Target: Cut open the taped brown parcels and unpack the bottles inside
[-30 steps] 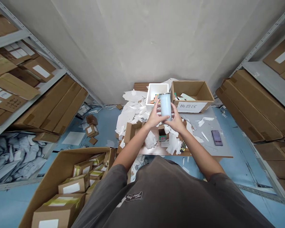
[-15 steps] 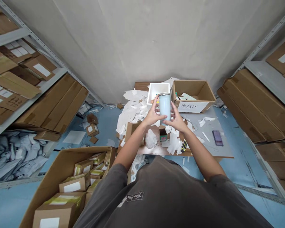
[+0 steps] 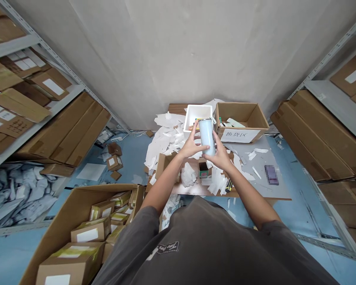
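I hold a pale blue tumbler [image 3: 206, 134] with a metal rim upright above the table, leaning slightly left. My left hand [image 3: 190, 145] wraps its left side near the bottom. My right hand [image 3: 220, 153] grips its lower right side, fingers closed round it. Below the hands a small open box [image 3: 203, 168] stands on the table [image 3: 269, 190] among torn white paper [image 3: 166, 138].
A white foam box [image 3: 198, 112] and a labelled cardboard box [image 3: 240, 120] stand at the table's back. A large carton of small packed boxes [image 3: 86, 229] is at my lower left. Metal shelves with cartons [image 3: 32, 103] line both sides. A purple item [image 3: 272, 174] lies on the table's right.
The tumbler has tipped slightly left and turned a little between my hands; both hands stay in nearly the same place.
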Tool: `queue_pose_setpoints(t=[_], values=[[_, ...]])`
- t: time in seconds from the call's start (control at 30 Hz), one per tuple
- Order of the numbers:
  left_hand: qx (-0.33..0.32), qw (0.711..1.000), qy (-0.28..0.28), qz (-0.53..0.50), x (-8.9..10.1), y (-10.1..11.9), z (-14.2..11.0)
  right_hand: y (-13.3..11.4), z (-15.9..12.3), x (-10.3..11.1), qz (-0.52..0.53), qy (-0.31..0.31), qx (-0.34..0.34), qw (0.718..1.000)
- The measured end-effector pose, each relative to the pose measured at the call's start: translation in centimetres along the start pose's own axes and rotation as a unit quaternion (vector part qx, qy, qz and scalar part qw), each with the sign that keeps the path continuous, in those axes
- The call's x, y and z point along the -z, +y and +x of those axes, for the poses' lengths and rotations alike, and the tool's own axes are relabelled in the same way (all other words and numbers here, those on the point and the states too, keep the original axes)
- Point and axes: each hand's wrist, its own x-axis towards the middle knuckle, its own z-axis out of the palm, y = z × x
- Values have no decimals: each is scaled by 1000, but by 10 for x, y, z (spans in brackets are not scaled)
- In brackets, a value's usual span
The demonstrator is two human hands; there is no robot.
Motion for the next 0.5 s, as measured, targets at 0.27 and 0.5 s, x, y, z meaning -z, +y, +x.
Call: queue_pose_setpoints(t=[0.27,0.5], values=[[-5,999,-44,-16,-2,0,-6,8,1,6,99,-20,-33,994],[-3,1000,-20,-23,-10,6,-7,9,-5,2,30,-8,-9,999]])
